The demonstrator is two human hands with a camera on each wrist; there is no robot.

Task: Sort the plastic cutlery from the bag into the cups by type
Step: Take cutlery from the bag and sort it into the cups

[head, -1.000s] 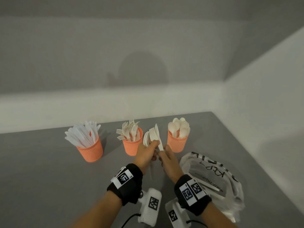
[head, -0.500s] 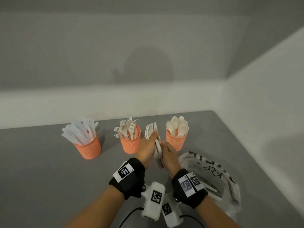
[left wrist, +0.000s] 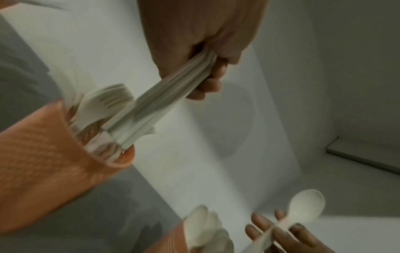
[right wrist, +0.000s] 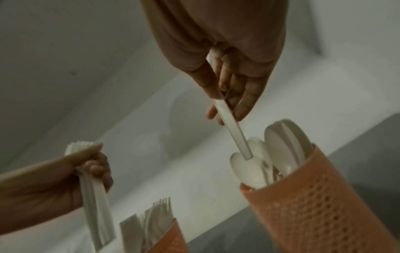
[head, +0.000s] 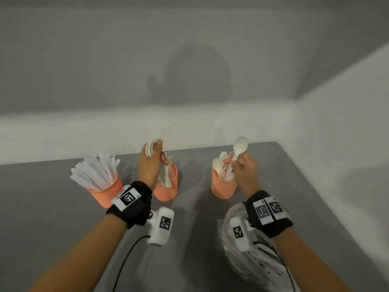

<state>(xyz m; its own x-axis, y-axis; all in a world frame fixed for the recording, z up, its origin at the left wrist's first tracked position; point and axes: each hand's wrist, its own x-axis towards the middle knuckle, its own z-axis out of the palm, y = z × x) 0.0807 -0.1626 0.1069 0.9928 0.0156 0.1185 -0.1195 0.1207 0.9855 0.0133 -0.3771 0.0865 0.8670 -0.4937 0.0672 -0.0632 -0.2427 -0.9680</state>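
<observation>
Three orange cups stand in a row: a knife cup (head: 101, 192) on the left, a fork cup (head: 167, 191) in the middle, a spoon cup (head: 223, 189) on the right. My left hand (head: 150, 165) grips a bundle of white forks (left wrist: 166, 104) with the tines up. Their handle ends dip into the mouth of the fork cup (left wrist: 36, 159). My right hand (head: 242, 167) pinches one white spoon (head: 240, 146) by its handle (right wrist: 230, 123), bowl up. The handle end hangs just above the spoons in the spoon cup (right wrist: 324, 205).
The white plastic bag (head: 252, 262) lies crumpled on the grey table (head: 52, 218) under my right forearm, with some cutlery showing inside. White walls close the table at the back and right. A cable runs from the left wrist camera.
My hands were together in front of the cups on one bundle. They have parted: the left carried the forks to the fork cup, the right took a spoon to the spoon cup.
</observation>
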